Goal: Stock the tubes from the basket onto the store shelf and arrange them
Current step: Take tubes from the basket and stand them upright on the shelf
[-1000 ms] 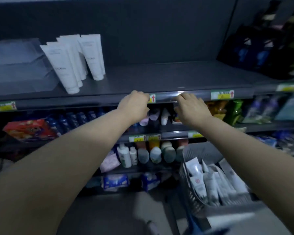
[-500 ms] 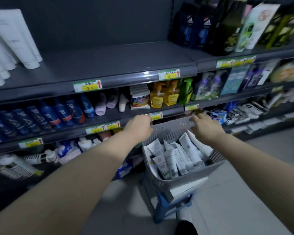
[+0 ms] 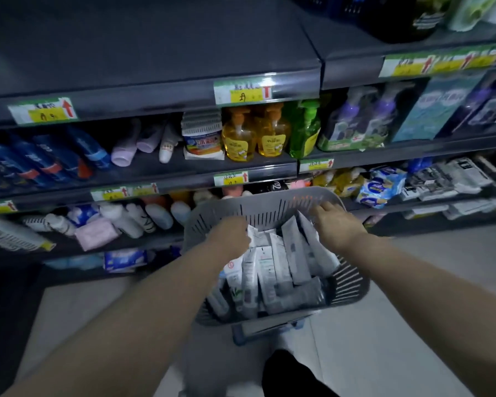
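In the head view, the grey slotted basket (image 3: 269, 207) is sitting just below centre toward 6 o'clock on a blue frame (image 3: 269, 329), and white and grey tubes (image 3: 275, 267) are lying heaped inside it, leaning toward 12 o'clock. The left hand (image 3: 229, 239) is dipping in at the basket's 9 o'clock side with fingers curled down among the tubes, its grip hidden, while the right hand (image 3: 337, 224) is reaching at 2 o'clock, fingers loosely straight over the tube tops. The dark bare shelf (image 3: 155, 53) is spanning 12 o'clock, with yellow pump bottles (image 3: 254, 136) standing below.
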{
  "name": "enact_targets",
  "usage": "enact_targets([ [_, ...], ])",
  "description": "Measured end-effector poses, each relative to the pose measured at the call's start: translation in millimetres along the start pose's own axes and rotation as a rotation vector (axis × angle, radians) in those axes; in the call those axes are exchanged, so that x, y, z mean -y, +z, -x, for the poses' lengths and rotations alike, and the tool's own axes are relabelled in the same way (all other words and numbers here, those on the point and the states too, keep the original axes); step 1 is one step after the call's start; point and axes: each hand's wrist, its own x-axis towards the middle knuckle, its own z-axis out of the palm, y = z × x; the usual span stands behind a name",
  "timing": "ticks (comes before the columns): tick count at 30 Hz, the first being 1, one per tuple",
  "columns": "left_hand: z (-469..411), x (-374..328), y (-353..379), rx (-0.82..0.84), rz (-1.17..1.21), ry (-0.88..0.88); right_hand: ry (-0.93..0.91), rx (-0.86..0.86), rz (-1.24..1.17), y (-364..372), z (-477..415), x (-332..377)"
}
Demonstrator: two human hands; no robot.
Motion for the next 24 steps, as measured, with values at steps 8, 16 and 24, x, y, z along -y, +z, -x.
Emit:
enact_targets([
  [8,-50.4,-59.7,51.9,0.094,0.270,-0.115,-0.143,-0.056,0.021,11.8,-2.1,-36.8],
  [16,-114.3,-100.8,81.9,0.085,0.437,-0.303,-0.172,-0.126,-0.053,14.7,6.9,-54.5],
  [24,-113.8,-73.8,81.0,0.094,0.602,-0.406,-0.169,-0.052,-0.163,17.3,-11.5,-43.9],
])
